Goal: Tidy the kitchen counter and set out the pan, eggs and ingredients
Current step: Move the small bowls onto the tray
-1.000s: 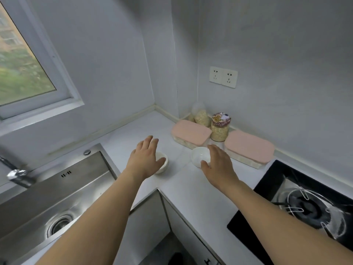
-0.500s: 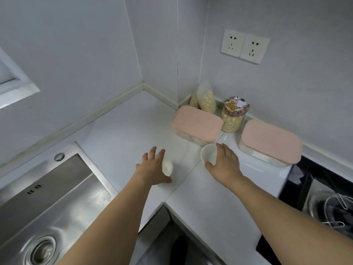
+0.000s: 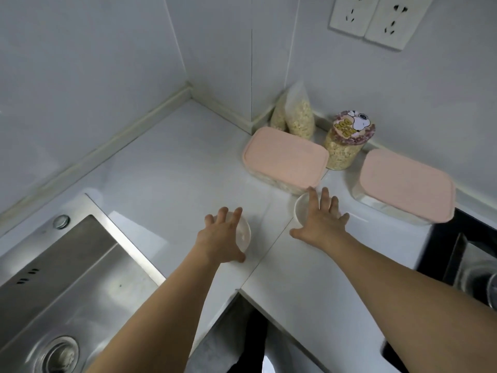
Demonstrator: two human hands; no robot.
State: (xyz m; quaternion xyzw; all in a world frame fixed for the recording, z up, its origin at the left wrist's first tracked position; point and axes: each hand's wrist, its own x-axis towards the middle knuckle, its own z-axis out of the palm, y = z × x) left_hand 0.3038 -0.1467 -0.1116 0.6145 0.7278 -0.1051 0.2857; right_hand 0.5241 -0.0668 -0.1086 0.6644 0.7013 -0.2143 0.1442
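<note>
Left hand (image 3: pixel 222 239) and right hand (image 3: pixel 321 224) spread, fingers straight, over two small white bowls (image 3: pixel 243 234) (image 3: pixel 301 208); nothing gripped. Bowls risk being knocked or slid off counter (image 3: pixel 166 170) if grasped carelessly.

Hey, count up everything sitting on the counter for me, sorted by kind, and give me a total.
Small white bowls: 2, one under the left hand, one under the right hand
Pink-lidded containers: 2
Clear bags of grain: 2
Jar with cartoon lid: 1
Total: 7
</note>
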